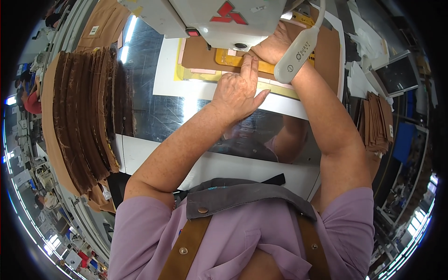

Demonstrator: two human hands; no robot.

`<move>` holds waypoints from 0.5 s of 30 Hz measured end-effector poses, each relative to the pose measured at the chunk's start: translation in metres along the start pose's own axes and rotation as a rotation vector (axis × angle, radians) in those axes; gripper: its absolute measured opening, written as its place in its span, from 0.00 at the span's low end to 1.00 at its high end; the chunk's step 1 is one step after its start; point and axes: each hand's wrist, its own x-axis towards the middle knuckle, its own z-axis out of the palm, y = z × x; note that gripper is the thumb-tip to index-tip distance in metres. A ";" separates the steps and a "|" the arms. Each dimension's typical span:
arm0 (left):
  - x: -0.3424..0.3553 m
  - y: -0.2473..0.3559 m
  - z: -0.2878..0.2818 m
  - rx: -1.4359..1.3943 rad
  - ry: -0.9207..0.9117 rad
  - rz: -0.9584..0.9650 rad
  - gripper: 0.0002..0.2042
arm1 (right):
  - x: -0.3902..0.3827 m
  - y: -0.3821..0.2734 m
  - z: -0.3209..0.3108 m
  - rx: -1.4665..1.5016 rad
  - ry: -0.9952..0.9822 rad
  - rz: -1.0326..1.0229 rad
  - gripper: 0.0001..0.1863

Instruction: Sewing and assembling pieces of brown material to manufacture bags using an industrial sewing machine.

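Observation:
My left hand [237, 88] lies over the near edge of a yellow-edged template [196, 75]. Its index and middle fingers reach forward onto an orange-yellow strip [263, 66], and the thumb points out to the right. Under the strip is a brown fabric piece [198, 55]. Farther right, my right hand [273, 46] rests over the fabric beside the machine head; the machine and a pale hand-shaped lamp [298, 53] hide part of it, and its fingers do not show clearly. A white sheet [165, 84] lies beneath the template.
A large grey-white sewing machine head [224, 32] overhangs the work. At left stands a thick stack of brown fabric pieces [86, 116]; more brown pieces [375, 121] hang at right, below a dark screen [396, 77]. The shiny metal table [186, 121] reflects my arm.

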 end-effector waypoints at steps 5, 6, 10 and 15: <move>-0.014 -0.015 -0.010 -0.011 0.089 0.056 0.31 | -0.018 -0.015 -0.010 0.011 -0.007 -0.020 0.38; -0.020 -0.019 -0.012 0.020 0.144 0.054 0.30 | -0.024 -0.022 -0.016 -0.012 -0.006 -0.017 0.34; -0.031 -0.014 -0.027 0.020 0.031 0.024 0.31 | -0.036 -0.019 -0.008 -0.052 0.050 -0.034 0.31; -0.044 0.002 -0.038 0.021 -0.120 -0.071 0.32 | -0.046 -0.015 0.003 0.110 0.181 -0.137 0.26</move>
